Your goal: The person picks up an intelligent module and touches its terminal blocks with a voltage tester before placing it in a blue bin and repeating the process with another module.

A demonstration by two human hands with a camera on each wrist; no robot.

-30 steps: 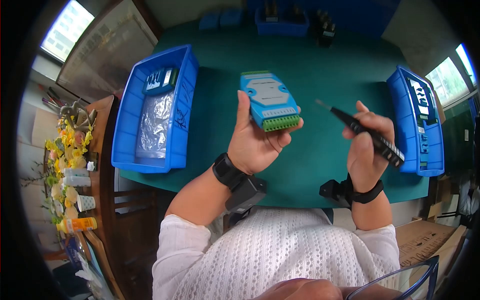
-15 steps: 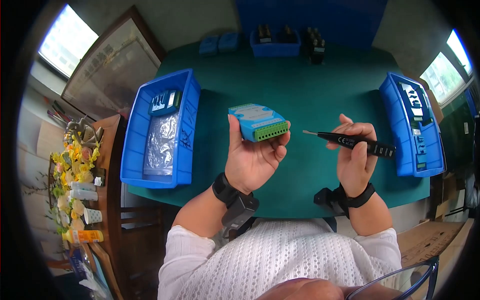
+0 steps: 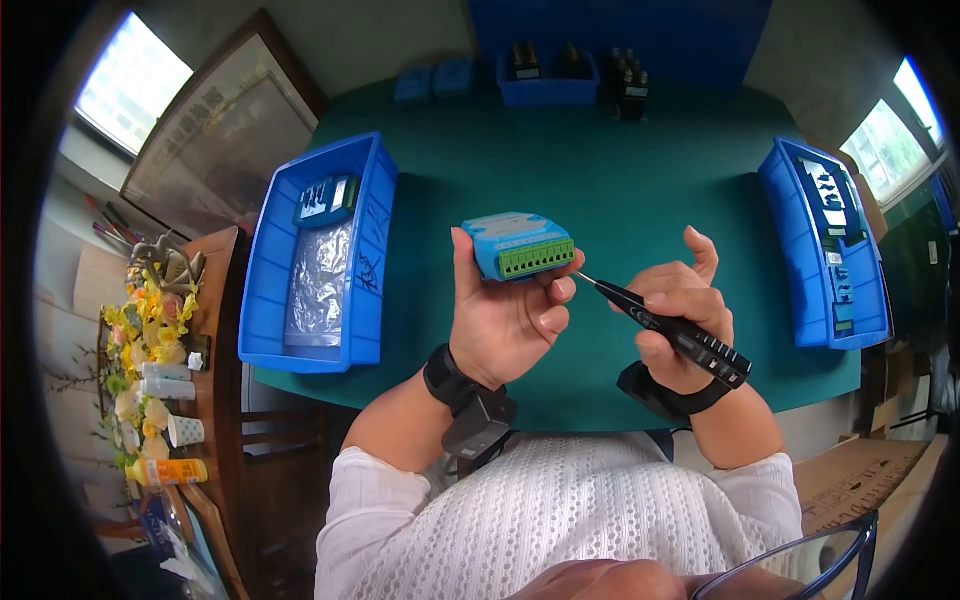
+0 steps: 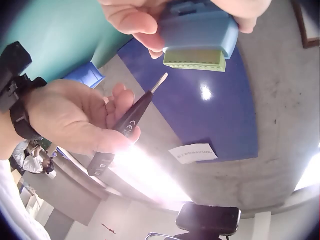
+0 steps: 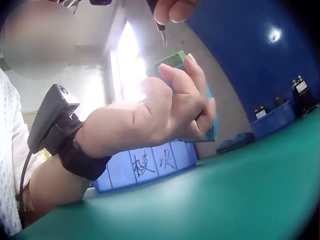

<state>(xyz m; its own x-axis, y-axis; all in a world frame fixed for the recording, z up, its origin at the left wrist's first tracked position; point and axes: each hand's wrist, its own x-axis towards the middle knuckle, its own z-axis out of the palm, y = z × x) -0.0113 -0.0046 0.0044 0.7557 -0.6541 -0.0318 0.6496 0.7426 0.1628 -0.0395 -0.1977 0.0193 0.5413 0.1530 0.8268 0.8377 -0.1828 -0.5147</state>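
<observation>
In the head view my left hand (image 3: 500, 335) holds a blue electronic module (image 3: 498, 232), thumb on its left side and fingers beneath. A green screw-terminal block (image 3: 537, 258) runs along the module's near edge, its row of openings facing me. My right hand (image 3: 685, 310) grips a black voltage-tester screwdriver (image 3: 700, 347) with its index finger raised. The metal blade points up and left, its tip right by the block's right end and my left fingertips. From the left wrist view, the flat tip (image 4: 164, 78) shows just short of the terminal block (image 4: 195, 60).
A blue bin (image 3: 375, 250) at left holds a module and clear plastic bags. Another blue bin (image 3: 815, 280) at right contains several circuit parts. At the back of the green table (image 3: 600, 160) stand a small blue tray (image 3: 550, 95), black components (image 3: 630, 95) and blue cases (image 3: 453, 78).
My right hand has brought the screwdriver left to the module and turned it so the blade angles up-left. In my left hand the module has tilted, its terminal block facing me more.
</observation>
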